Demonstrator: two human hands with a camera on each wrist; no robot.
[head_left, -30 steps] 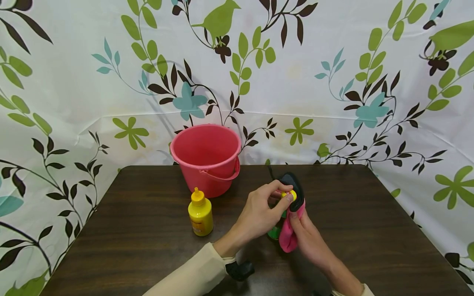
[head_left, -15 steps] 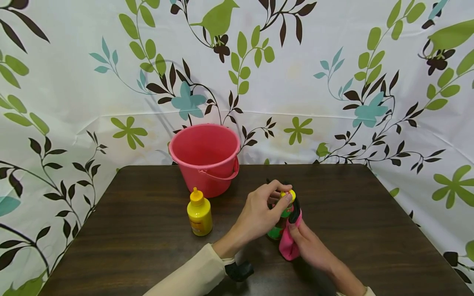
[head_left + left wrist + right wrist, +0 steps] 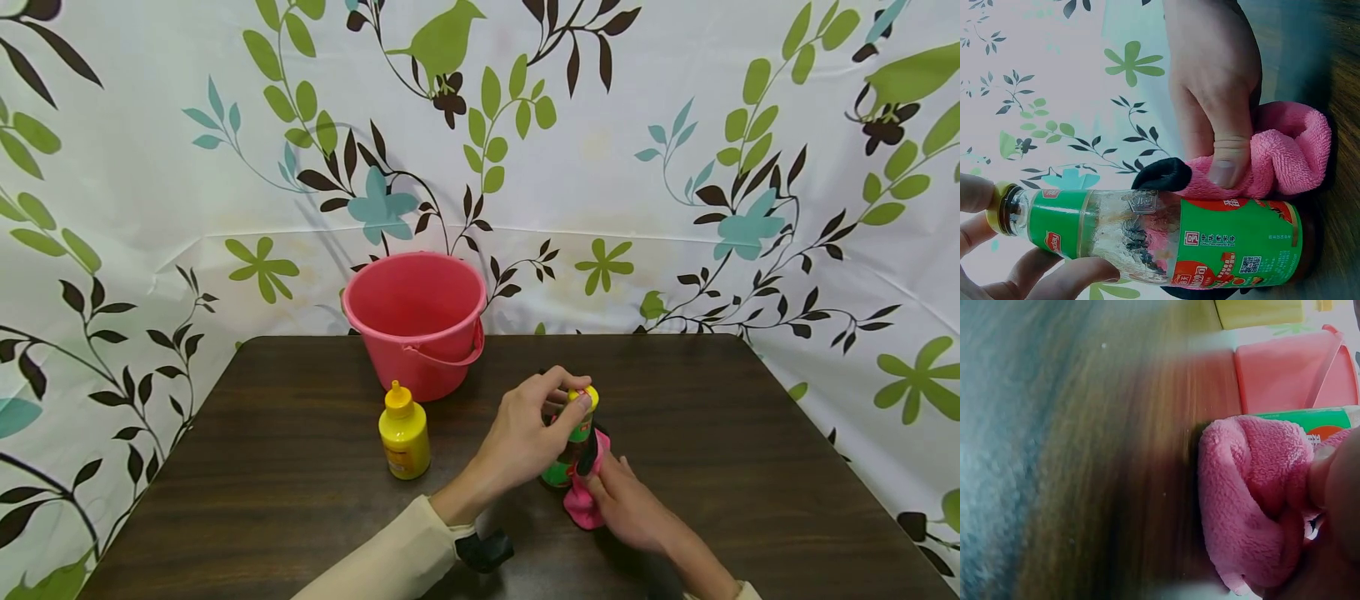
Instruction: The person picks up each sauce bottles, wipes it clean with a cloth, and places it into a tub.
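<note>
A glass sauce bottle (image 3: 1235, 250) with green labels and a yellow cap (image 3: 588, 396) stands upright on the table. My left hand (image 3: 528, 429) pinches it by the cap, the other fingers beside the neck. In my right hand (image 3: 630, 504) is a bunched cloth (image 3: 1254, 494), fuzzy pink on one side and black on the other. The left wrist view has the right thumb (image 3: 1229, 156) pressing this cloth against the bottle's side, level with the lower label. Black material also shows on the bottle's opposite side. Most of the right fingers are hidden behind the bottle and cloth.
To the left of the hands, a yellow squeeze bottle (image 3: 405, 442) with a pointed tip stands on the dark wooden table (image 3: 285, 483). Behind it is a pink bucket (image 3: 431, 367) with its handle hanging down. A patterned sheet (image 3: 585, 167) hangs beyond the table's back edge.
The right hand and cloth have moved down the bottle from near the cap to its lower part. More of the bottle is uncovered. The left hand has stayed at the cap.
</note>
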